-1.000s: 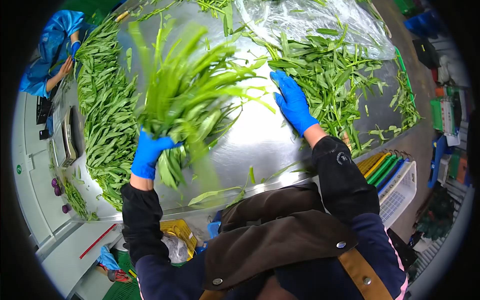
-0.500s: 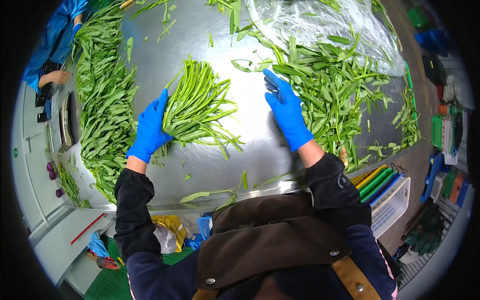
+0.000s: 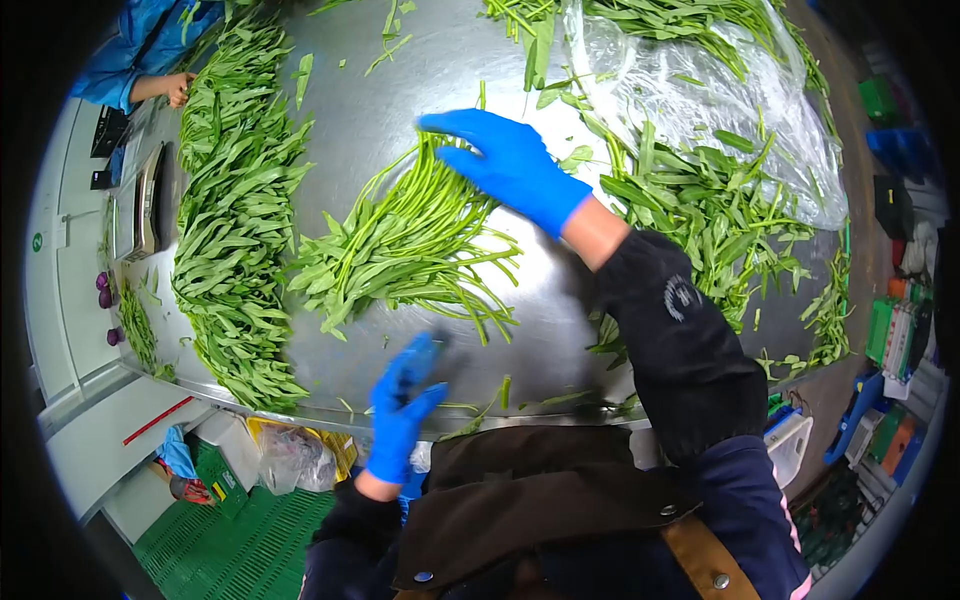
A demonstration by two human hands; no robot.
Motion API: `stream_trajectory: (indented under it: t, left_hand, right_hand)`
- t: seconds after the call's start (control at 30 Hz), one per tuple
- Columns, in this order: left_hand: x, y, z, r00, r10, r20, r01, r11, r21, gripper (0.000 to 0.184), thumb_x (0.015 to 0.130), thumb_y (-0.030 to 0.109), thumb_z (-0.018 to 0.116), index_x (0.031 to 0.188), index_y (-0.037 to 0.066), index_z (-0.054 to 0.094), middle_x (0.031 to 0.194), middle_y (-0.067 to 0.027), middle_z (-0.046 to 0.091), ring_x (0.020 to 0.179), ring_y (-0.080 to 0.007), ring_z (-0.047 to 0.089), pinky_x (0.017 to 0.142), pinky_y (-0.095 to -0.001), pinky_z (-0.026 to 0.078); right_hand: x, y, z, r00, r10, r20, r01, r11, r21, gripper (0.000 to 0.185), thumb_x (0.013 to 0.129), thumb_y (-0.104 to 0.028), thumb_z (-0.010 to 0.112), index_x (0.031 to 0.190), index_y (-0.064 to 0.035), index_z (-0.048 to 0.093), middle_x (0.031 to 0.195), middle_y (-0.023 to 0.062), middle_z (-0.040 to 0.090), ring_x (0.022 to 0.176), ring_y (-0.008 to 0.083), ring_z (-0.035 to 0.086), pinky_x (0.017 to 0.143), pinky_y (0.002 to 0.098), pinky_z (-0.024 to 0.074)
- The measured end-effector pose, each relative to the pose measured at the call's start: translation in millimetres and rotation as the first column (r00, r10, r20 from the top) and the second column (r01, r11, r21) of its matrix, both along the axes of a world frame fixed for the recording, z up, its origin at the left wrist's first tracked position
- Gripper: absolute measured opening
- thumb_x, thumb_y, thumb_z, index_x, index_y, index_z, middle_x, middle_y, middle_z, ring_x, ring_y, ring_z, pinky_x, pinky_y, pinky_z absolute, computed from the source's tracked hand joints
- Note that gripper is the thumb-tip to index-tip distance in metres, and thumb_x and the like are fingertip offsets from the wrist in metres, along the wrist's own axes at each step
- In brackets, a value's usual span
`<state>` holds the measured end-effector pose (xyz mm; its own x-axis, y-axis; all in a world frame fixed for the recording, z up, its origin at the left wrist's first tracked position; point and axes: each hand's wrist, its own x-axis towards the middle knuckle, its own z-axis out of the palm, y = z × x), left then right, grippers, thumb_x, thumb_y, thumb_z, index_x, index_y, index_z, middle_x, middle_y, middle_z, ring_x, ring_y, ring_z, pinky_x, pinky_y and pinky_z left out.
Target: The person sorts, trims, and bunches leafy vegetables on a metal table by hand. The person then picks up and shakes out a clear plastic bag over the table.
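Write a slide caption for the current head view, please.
Gloved right hand at the edge of a bunch of greens on a metal table, gloved left hand apart.

I count two hands in blue rubber-like gloves from here, one right hand [image 3: 520, 168] and one left hand [image 3: 398, 410]. On one shiny grey metal counter [image 3: 350, 125] I get one loose bunch of slender green leafy stems [image 3: 400, 240] mid-counter, one long row of green leafy stems [image 3: 235, 220] along the left edge, and one crumpled clear plastic sheet [image 3: 690, 105] toward the far right corner. I make out three round purple objects [image 3: 104, 298] by the left edge.
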<state>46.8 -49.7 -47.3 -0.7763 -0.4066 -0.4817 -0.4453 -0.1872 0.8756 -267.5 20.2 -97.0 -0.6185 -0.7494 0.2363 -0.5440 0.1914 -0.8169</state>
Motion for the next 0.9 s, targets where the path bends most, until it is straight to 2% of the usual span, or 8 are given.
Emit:
stream_trajectory:
  t: [0.07, 0.2, 0.27, 0.33, 0.4, 0.57, 0.7, 0.9]
  left_hand:
    - [-2.3, 20.9, -30.7, 0.964, 0.259, 0.068, -0.256, 0.814, 0.521, 0.049, 0.081, -0.003, 0.057, 0.129, -0.006, 0.047, 0.125, -0.0157, 0.056, 0.118, -0.0254, 0.053, 0.103, -0.0374, 0.04]
    - [-12.2, 29.3, -65.8, 0.895, 0.42, 0.15, -0.431, 0.731, 0.528, 0.046, 0.085, 0.001, 0.054, 0.13, -0.006, 0.046, 0.122, -0.0158, 0.057, 0.115, -0.0264, 0.055, 0.102, -0.0372, 0.042]
    - [-21.9, 29.6, -66.5, 0.878, 0.458, 0.137, -0.453, 0.705, 0.546, 0.043, 0.088, 0.01, 0.054, 0.129, -0.004, 0.047, 0.125, -0.016, 0.056, 0.117, -0.0309, 0.054, 0.102, -0.0421, 0.042]
    - [-32.3, 30.5, -72.5, 0.859, 0.497, 0.123, -0.468, 0.665, 0.582, 0.04, 0.088, 0.009, 0.055, 0.125, -0.004, 0.05, 0.121, -0.0158, 0.058, 0.112, -0.0314, 0.056, 0.1, -0.0419, 0.044]
    - [-37.8, 29.5, -90.7, 0.832, 0.529, 0.167, -0.486, 0.548, 0.681, 0.036, 0.088, 0.009, 0.055, 0.121, -0.003, 0.052, 0.117, -0.015, 0.06, 0.108, -0.0303, 0.058, 0.095, -0.0413, 0.047]
    - [-47.3, 31.8, -102.6, 0.794, 0.586, 0.165, -0.459, 0.397, 0.795, 0.029, 0.09, 0.009, 0.057, 0.118, 0.003, 0.055, 0.114, -0.0111, 0.062, 0.103, -0.0253, 0.061, 0.089, -0.0409, 0.051]
    - [-32.8, 24.4, -109.9, 0.839, 0.527, 0.14, -0.462, 0.552, 0.694, 0.031, 0.088, 0.007, 0.06, 0.119, 0.003, 0.055, 0.114, -0.0073, 0.062, 0.101, -0.0202, 0.061, 0.09, -0.0361, 0.05]
    - [-41.1, 24.7, -18.7, 0.867, 0.485, -0.119, -0.388, 0.805, 0.449, 0.036, 0.082, -0.001, 0.064, 0.118, 0.001, 0.057, 0.109, -0.0064, 0.064, 0.094, -0.016, 0.063, 0.088, -0.0285, 0.048]
  right_hand:
    - [-3.7, -47.0, -10.1, 0.971, 0.116, -0.21, -0.137, 0.987, -0.086, 0.043, 0.088, -0.036, 0.057, 0.127, -0.0171, 0.055, 0.12, 0.0124, 0.06, 0.105, 0.032, 0.058, 0.09, 0.039, 0.0475]
    - [-5.7, -95.4, -33.2, 0.895, 0.271, -0.355, -0.249, 0.963, 0.107, 0.053, 0.091, -0.049, 0.049, 0.13, -0.0146, 0.053, 0.121, 0.0141, 0.059, 0.11, 0.0308, 0.056, 0.107, 0.0444, 0.0323]
    - [-12.6, -91.3, -38.9, 0.902, 0.354, -0.245, -0.301, 0.925, 0.231, 0.065, 0.09, -0.062, 0.038, 0.125, -0.0114, 0.057, 0.117, 0.0152, 0.061, 0.112, 0.0304, 0.055, 0.112, 0.0437, 0.0247]
    - [-19.1, -69.2, -37.5, 0.805, 0.516, -0.293, -0.286, 0.77, 0.57, 0.066, 0.089, -0.065, 0.036, 0.112, -0.011, 0.065, 0.104, 0.0153, 0.066, 0.104, 0.0318, 0.06, 0.104, 0.0427, 0.0358]
    - [-1.4, -38.4, -12.2, 0.869, 0.49, -0.072, -0.3, 0.637, 0.71, 0.068, 0.088, -0.068, 0.035, 0.1, -0.0105, 0.069, 0.091, 0.0159, 0.068, 0.092, 0.0333, 0.064, 0.088, 0.0435, 0.0461]
    - [80.6, 30.9, -17.1, 0.939, 0.284, 0.195, -0.344, 0.731, 0.589, 0.069, 0.086, -0.07, 0.036, 0.109, -0.0116, 0.065, 0.084, 0.0177, 0.067, 0.08, 0.0345, 0.065, 0.072, 0.0436, 0.0495]
    - [140.8, 51.2, -24.8, 0.951, 0.006, 0.308, -0.14, 0.9, 0.414, 0.062, 0.086, -0.061, 0.049, 0.123, -0.0114, 0.057, 0.092, 0.0185, 0.067, 0.085, 0.0351, 0.065, 0.075, 0.0419, 0.0505]
    - [186.8, 52.3, 24.9, 0.886, -0.226, 0.405, 0.21, 0.974, 0.082, 0.056, 0.088, -0.042, 0.059, 0.128, -0.0034, 0.051, 0.108, 0.0198, 0.064, 0.1, 0.0328, 0.064, 0.084, 0.0379, 0.0495]
